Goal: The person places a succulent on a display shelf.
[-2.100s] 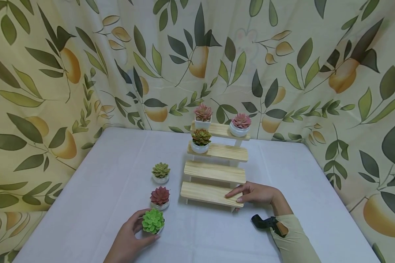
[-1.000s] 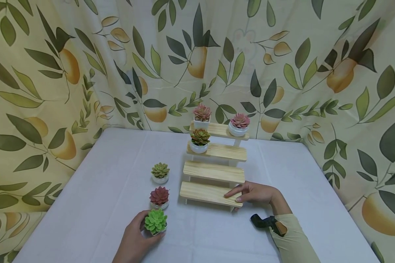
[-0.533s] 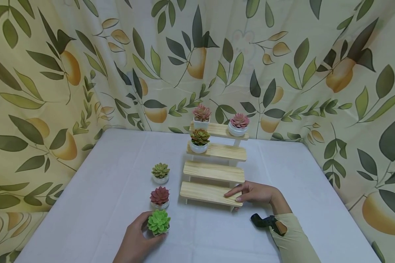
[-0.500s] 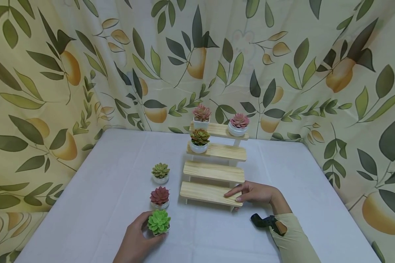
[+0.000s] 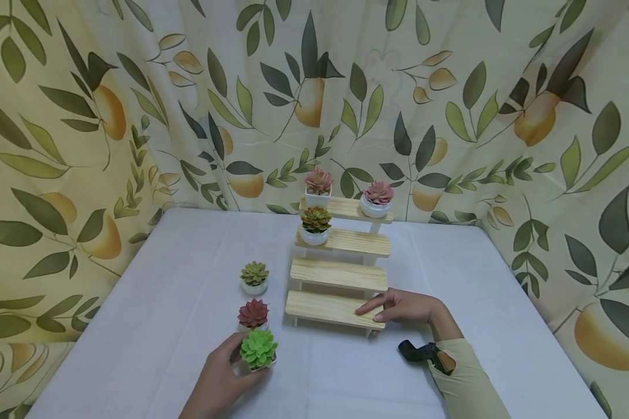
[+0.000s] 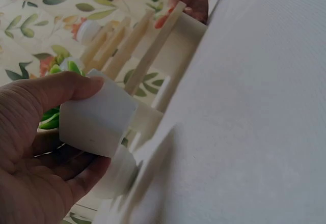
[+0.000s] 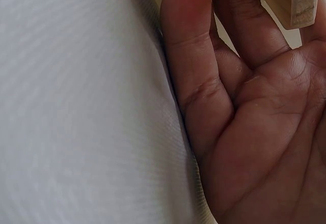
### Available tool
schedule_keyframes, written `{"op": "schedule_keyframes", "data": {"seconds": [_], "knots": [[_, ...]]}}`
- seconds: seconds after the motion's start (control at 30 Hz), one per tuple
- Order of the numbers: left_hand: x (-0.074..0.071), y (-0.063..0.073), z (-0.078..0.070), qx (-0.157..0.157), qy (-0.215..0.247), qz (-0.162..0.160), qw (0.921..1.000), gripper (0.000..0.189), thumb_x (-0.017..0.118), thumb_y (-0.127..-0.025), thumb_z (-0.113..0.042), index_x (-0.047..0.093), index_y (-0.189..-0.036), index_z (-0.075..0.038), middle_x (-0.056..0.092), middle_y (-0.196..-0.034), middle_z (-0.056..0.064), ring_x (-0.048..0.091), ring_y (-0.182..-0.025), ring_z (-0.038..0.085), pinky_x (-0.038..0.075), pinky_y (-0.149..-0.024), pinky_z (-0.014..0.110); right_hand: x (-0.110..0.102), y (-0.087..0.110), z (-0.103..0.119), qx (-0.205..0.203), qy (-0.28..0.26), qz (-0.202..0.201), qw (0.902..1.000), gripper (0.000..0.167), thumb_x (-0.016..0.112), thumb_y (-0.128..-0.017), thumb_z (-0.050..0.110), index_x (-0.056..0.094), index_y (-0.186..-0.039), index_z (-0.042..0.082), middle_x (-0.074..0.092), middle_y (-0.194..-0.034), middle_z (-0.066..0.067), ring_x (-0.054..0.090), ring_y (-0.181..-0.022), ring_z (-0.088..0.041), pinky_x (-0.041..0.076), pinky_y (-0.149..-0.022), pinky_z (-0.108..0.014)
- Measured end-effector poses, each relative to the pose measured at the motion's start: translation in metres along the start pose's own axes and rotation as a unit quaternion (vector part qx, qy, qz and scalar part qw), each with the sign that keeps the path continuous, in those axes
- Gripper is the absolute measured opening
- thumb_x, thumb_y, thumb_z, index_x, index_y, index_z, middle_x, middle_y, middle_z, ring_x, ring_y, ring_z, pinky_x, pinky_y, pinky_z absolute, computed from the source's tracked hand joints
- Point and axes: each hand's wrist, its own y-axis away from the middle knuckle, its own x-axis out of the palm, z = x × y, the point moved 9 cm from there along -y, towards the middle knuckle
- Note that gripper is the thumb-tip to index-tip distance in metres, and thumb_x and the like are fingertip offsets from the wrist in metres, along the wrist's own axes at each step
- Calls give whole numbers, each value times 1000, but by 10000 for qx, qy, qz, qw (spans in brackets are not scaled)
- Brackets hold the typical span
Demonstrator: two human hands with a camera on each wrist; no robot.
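My left hand (image 5: 221, 368) grips a bright green potted succulent (image 5: 259, 349) near the front of the table. In the left wrist view its white angular pot (image 6: 97, 116) sits between thumb and fingers, held above the white cloth. My right hand (image 5: 410, 307) holds the right end of the lowest step of a wooden tiered plant stand (image 5: 327, 306). Two fingertips lie on that board, and the other fingers are lower, partly hidden. The right wrist view shows the board's end (image 7: 304, 5) by the fingers. Just behind the green plant stands a dark red succulent (image 5: 253, 314).
Behind the red one stands a pale green succulent (image 5: 254, 276). On the stand's upper steps are a reddish-green succulent (image 5: 315, 224), a pink one in a square pot (image 5: 318, 187) and another pink one (image 5: 377, 198). A leaf-patterned curtain (image 5: 272, 105) hangs behind the table.
My left hand has carried the bright green succulent a little to the right, and slightly up in the view. The right hand keeps its place on the stand.
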Motion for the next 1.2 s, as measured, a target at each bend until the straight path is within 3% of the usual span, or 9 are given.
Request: {"op": "schedule_keyframes", "data": {"seconds": [0.23, 0.47, 1.2], "knots": [[6, -5, -13, 63, 156, 221, 9996, 60, 95, -75, -14, 65, -127, -9, 65, -122, 3, 63, -117, 23, 52, -101, 31, -1, 0, 1, -44, 1, 18, 10000, 35, 56, -105, 2, 65, -139, 4, 60, -145, -8, 52, -127, -15, 45, -103, -27], [10, -13, -31, 81, -76, 313, 9994, 61, 95, -77, -25, 66, -129, -13, 66, -124, 0, 64, -117, 22, 53, -100, 35, 0, 0, 0, -28, -81, 46, 10000, 35, 55, -105, 2, 65, -139, 3, 59, -146, -6, 51, -128, -14, 45, -104, -27], [23, -31, -74, 510, 181, 522, 9972, 56, 95, -77, -22, 69, -125, -12, 67, -122, -1, 62, -118, 19, 49, -105, 38, -1, -1, 1, 25, 67, -36, 10000, 34, 58, -105, 5, 66, -137, 1, 61, -143, -9, 50, -131, -14, 42, -106, -26]]}}
